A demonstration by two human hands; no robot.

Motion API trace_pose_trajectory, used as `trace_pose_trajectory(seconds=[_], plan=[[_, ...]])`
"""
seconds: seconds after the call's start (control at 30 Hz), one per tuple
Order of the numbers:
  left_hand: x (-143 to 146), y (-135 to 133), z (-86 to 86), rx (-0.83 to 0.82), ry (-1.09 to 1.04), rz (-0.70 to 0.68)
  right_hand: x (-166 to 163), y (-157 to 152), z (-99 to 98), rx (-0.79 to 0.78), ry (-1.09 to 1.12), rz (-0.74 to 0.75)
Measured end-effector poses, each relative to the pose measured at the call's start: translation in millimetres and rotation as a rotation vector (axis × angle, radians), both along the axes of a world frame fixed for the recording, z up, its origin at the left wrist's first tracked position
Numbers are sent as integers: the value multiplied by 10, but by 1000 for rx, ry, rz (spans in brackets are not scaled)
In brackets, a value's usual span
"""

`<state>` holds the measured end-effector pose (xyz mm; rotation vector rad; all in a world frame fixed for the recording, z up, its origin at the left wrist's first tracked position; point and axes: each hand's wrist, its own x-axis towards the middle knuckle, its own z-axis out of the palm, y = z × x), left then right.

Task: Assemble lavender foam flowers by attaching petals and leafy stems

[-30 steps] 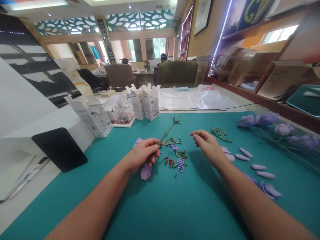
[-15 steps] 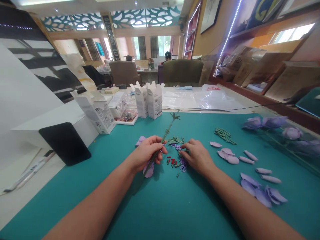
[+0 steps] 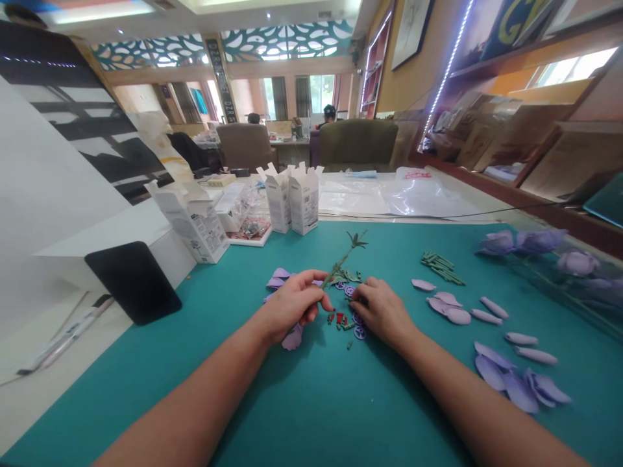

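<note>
My left hand (image 3: 292,303) is closed round a thin green stem (image 3: 344,257) that points up and away over the teal mat (image 3: 321,395). A purple petal (image 3: 293,339) shows below that hand. My right hand (image 3: 382,310) rests palm down on a small heap of purple wheel pieces (image 3: 359,333), red bits (image 3: 337,318) and green leaves (image 3: 346,277). Its fingers are curled onto the heap; what they pinch is hidden.
Loose purple petals (image 3: 487,324) lie to the right, with a bundle of green sticks (image 3: 440,266) and finished purple flowers (image 3: 535,246) farther back. Open white boxes (image 3: 294,198), a tray of parts (image 3: 248,230) and a black stand (image 3: 131,282) sit at the left. Plastic sheets lie beyond the mat.
My right hand came down from the air onto the heap of small pieces and stays there. My left hand keeps hold of the stem, which has shifted slightly right.
</note>
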<state>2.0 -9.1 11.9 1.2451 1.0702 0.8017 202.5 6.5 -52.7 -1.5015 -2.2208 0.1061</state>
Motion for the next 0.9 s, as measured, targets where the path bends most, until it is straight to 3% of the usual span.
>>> trace_pose_trajectory(seconds=[0.17, 0.43, 0.7, 0.9], plan=[[-22, 12, -24, 40, 18, -16, -7, -27, 68, 11, 143, 16], [-31, 8, 33, 45, 85, -32, -77, -152, 233, -198, 449, -60], [-70, 0, 36, 73, 143, -51, -108, -201, 335, -353, 739, 41], [-66, -12, 42, 207, 284, -102, -167, -261, 450, -594, 1018, 69]])
